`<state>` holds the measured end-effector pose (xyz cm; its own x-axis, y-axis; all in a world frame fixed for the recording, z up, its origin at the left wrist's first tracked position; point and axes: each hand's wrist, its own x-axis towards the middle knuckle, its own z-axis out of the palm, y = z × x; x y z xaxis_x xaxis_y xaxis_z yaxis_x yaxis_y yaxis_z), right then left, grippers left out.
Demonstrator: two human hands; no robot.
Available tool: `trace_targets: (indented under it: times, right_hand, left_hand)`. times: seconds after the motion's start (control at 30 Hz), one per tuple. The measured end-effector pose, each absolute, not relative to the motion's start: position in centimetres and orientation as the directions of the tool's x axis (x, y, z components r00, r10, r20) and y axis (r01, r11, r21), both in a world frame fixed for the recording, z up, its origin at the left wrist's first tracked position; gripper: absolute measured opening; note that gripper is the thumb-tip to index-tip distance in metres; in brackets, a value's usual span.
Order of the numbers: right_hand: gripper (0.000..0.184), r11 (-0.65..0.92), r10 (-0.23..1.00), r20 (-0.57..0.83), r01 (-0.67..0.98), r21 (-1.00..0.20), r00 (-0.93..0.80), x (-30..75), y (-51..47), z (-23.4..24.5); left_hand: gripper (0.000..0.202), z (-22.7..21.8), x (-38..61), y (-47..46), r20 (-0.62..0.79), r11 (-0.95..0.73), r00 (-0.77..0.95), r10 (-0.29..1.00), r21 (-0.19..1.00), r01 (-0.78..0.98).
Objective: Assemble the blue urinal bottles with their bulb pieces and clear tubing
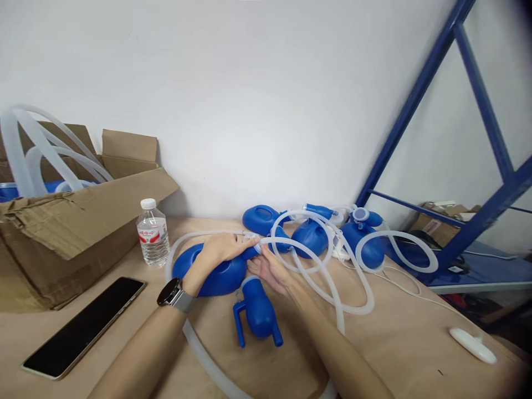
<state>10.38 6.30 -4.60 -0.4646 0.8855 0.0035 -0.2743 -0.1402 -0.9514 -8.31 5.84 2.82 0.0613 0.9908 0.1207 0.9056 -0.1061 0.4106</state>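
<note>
My left hand (222, 249), with a watch on its wrist, lies on a flat blue plastic container (210, 272) and its fingers pinch the end of a translucent white hose (332, 288) at the container's spout. My right hand (270, 270) is just right of that joint, fingers curled around the hose where it meets the spout. A smaller blue bottle with a handle (257, 313) lies on the table just in front of both hands. The hose loops off to the right and back under my arms.
Several more blue containers with coiled hoses (332, 233) lie behind. A water bottle (153, 233) and an open cardboard box (62, 221) holding hoses stand at left. A dark tablet (83, 327) lies front left, a white oval piece (474, 344) front right, a blue rack (477, 183) at right.
</note>
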Motion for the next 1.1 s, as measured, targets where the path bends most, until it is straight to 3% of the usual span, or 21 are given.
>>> trace_targets:
  times: [0.37,0.67,0.83,1.1]
  right_hand:
    - [0.036,-0.138,0.948,-0.005,-0.4,-0.906,-0.317,9.8,6.3,-5.8]
    - [0.047,-0.131,0.969,-0.042,-0.358,-0.925,-0.245,9.5,6.4,-5.6]
    - [0.049,-0.068,0.975,0.013,-0.354,-0.933,-0.222,9.3,6.6,-5.9]
    - [0.062,-0.037,0.98,0.043,-0.387,-0.921,-0.195,8.6,6.0,-6.3]
  left_hand:
    - [0.072,1.7,-8.5,7.5,0.122,-0.135,0.089,0.989,0.448,0.884]
    - [0.077,2.1,-8.3,7.3,0.075,-0.17,0.153,0.985,0.476,0.863]
    - [0.074,2.4,-8.2,7.5,0.053,-0.15,0.142,0.988,0.466,0.872]
    - [0.091,2.9,-8.0,6.5,0.027,-0.135,0.133,0.991,0.335,0.933]
